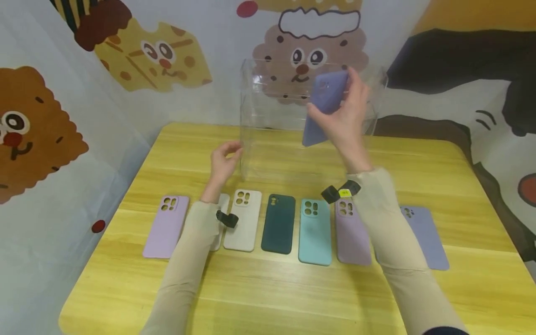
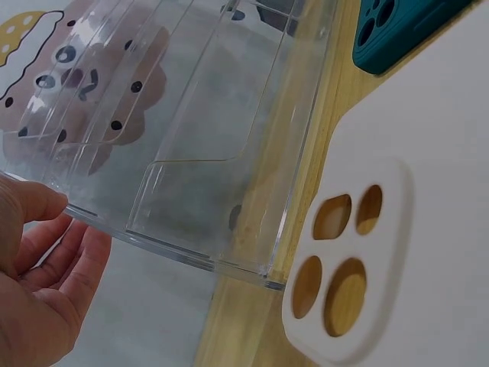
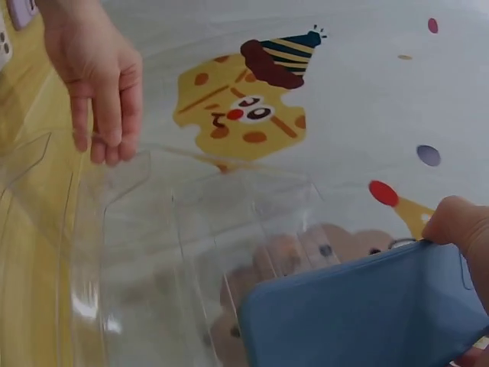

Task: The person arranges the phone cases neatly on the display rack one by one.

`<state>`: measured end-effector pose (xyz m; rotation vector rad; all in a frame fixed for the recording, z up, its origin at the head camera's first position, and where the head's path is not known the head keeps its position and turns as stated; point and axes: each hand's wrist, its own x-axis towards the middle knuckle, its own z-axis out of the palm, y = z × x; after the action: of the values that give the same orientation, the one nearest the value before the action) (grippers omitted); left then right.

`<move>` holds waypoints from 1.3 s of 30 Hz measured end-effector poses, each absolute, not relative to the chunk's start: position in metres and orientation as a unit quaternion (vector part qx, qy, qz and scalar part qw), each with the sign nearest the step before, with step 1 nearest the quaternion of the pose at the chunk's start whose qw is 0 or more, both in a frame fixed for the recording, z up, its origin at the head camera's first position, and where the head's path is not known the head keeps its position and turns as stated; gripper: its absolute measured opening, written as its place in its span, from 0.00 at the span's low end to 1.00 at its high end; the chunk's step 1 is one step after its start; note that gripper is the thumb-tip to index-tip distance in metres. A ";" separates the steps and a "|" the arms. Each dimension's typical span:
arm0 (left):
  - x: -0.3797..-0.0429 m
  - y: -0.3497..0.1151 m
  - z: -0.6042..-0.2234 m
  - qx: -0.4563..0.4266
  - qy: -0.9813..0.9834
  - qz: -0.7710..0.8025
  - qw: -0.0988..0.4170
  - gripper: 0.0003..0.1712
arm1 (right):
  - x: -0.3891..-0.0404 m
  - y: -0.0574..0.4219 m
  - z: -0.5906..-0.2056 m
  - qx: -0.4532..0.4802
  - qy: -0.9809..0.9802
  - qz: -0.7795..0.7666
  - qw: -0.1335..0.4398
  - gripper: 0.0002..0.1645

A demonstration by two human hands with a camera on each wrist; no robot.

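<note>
My right hand (image 1: 349, 114) grips a lavender-blue phone case (image 1: 328, 95) by its edges, raised and tilted in front of a clear plastic display rack (image 1: 272, 156). In the right wrist view the case (image 3: 359, 313) looks bluer and overlaps the rack's tiers. At the rack's left side, my left hand (image 1: 224, 162) pinches its edge. The left wrist view has the thumb and fingertips (image 2: 95, 252) on either side of that clear wall (image 2: 191, 252). Directly in front of the rack lie a white phone case (image 1: 243, 221) and a dark green one (image 1: 278, 224).
More cases lie in the row: a lilac one (image 1: 165, 226) at left, a turquoise one (image 1: 315, 232), a purple one (image 1: 353, 237), and a blue-violet one (image 1: 427, 238) partly behind the right sleeve. A patterned cloth (image 1: 201, 109) hangs behind the wooden table (image 1: 268, 298).
</note>
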<state>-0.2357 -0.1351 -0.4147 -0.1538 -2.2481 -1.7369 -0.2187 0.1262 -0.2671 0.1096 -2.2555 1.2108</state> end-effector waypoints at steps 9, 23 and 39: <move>-0.236 -0.131 -0.412 -0.056 -0.788 -0.593 0.155 0.11 | -0.263 0.083 -0.256 0.052 -0.819 0.480 0.310 0.53; -0.238 -0.130 -0.416 -0.061 -0.787 -0.596 0.151 0.11 | -0.308 0.030 -0.260 -0.036 -0.769 0.530 0.355 0.54; -0.237 -0.135 -0.413 -0.063 -0.798 -0.578 0.156 0.11 | -0.302 0.006 -0.269 -0.104 -0.832 0.449 0.310 0.56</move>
<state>-0.2371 -0.1348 -0.4132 -0.1807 -2.2857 -1.6553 -0.3025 0.0059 -0.2692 -0.2749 -2.1963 1.1859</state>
